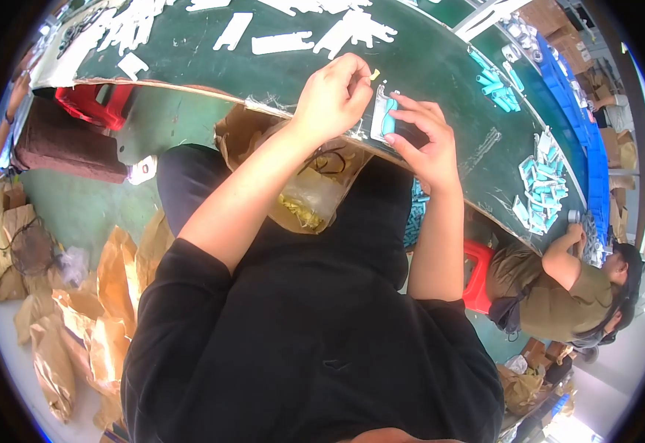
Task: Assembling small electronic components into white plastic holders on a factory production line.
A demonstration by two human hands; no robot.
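Note:
Between the fingertips of my left hand (335, 96) is a small yellow piece (375, 74), too small to make out its kind. My right hand (427, 135) grips a white flat bracket with a teal cylinder (388, 122) on it, fingers at the far end and thumb at the near end. Both hands are just over the near edge of the green table (441, 66), with the left a little farther in. An open paper bag with small yellow pieces (302, 213) sits at my lap, below my left forearm.
White flat brackets (282, 43) are scattered along the far side of the table. Teal cylinders (497, 85) lie to the right, nearer a pile of teal-and-white parts (541, 184). Blue bins (596, 170) line the right side. A co-worker (570, 292) sits at the right.

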